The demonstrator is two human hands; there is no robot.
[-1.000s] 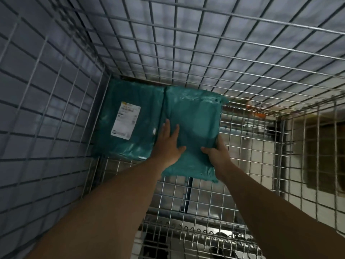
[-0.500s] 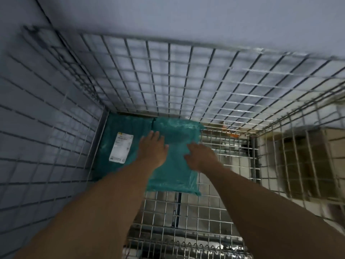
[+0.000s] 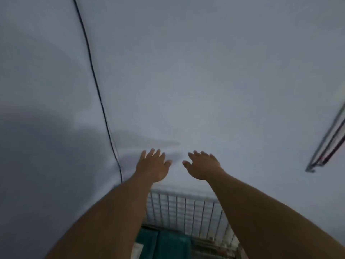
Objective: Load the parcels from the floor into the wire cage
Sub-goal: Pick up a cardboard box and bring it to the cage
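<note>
Two bare arms are seen stretched forward from the lower corners of the frame, against a pale grey wall (image 3: 205, 71) that fills most of the view. The left hand (image 3: 154, 166) is shown just left of centre, back to the camera, fingers straight and lightly spread; its grip is wide and nothing is held in it. The right hand (image 3: 202, 165) is shown just right of centre, near the left but apart from it, fingers relaxed, its grip likewise wide and holding nothing. Between the forearms, at lower centre, a grid wall of the wire cage (image 3: 186, 210) is seen. Two teal parcels are seen inside the cage at the lower edge of the frame: the right parcel (image 3: 173, 245) lies just beside the left parcel (image 3: 149, 240), on which a white label (image 3: 137, 249) is partly shown. A thin black cable (image 3: 97, 81) is seen running down the wall from the upper left. A blurred metal rail (image 3: 326, 146) is seen slanting at the right edge
</note>
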